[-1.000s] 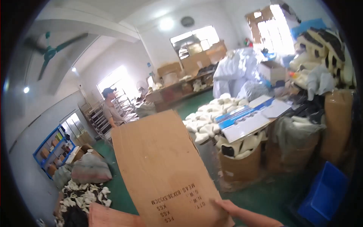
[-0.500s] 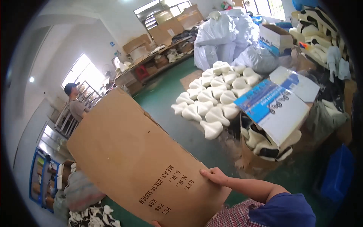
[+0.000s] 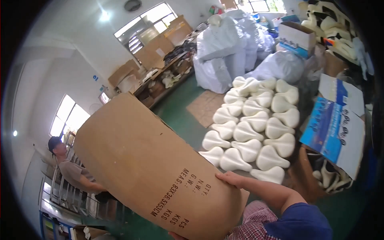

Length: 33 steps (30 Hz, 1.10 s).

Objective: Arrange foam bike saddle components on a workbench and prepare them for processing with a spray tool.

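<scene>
A large brown flattened cardboard carton (image 3: 132, 156) with dark print slants across the middle in front of me. My right hand (image 3: 231, 179) is closed on its right edge, the thumb side lying on the printed face. At the lower border, only a few fingers of my left hand (image 3: 177, 235) show, gripping the carton's near left edge. Just past the carton, rows of cream-white bicycle saddle shapes (image 3: 248, 132) lie on the floor, close to my right hand. The underside of the carton is hidden.
White stuffed sacks (image 3: 220, 40) stand behind the saddles. A blue-and-white printed box (image 3: 334, 124) stands at right over more saddles. A flat cardboard piece (image 3: 206, 107) lies on the green floor. At left stands another person (image 3: 72, 168) beside metal racks. A loaded shelf (image 3: 164, 76) lines the wall.
My view has shifted forward, so the saddles look larger and closer and the other person appears lower. Both hands keep their hold on the carton, which stays almost the same in view.
</scene>
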{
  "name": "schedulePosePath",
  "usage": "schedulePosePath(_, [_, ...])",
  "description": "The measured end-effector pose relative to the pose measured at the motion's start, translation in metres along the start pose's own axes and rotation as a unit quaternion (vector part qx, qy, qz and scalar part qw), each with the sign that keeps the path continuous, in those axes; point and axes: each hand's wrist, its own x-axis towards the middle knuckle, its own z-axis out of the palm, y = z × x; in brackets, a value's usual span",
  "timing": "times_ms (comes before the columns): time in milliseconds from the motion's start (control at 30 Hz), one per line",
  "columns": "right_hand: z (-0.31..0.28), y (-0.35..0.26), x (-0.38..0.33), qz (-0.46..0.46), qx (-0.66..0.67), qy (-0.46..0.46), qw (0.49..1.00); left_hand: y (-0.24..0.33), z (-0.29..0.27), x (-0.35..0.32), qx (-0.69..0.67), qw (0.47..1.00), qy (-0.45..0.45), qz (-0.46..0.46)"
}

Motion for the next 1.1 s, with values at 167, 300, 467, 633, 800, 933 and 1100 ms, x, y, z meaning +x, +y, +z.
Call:
schedulePosePath(167, [0.035,-0.053,0.180,-0.011,-0.015,-0.019,1.000,0.035,-0.052,0.147,-0.044,0.999,-0.003,0.015])
schedulePosePath(300, [0.063,-0.106,0.288,-0.059,-0.091,0.098,0.989,0.075,-0.082,0.269,0.022,0.997,0.076,0.019])
schedulePosePath(467, [0.059,-0.145,0.416,-0.027,-0.031,0.248,0.968,0.054,-0.187,0.442,0.179,0.959,0.221,-0.019])
schedulePosePath(633, [0.010,-0.165,0.531,-0.049,0.001,0.367,0.929,0.049,-0.167,0.585,0.084,0.905,0.328,-0.260])
schedulePosePath(800, [-0.012,-0.215,0.638,-0.050,0.095,0.422,0.900,0.025,-0.138,0.750,-0.114,0.951,0.183,-0.223])
schedulePosePath(933, [-0.072,-0.256,0.738,-0.052,0.084,0.474,0.875,0.026,-0.156,0.914,0.135,0.945,0.083,-0.288])
schedulePosePath(1100, [-0.129,-0.355,0.830,0.007,-0.020,0.434,0.901,0.083,-0.181,1.083,0.103,0.962,0.054,-0.246])
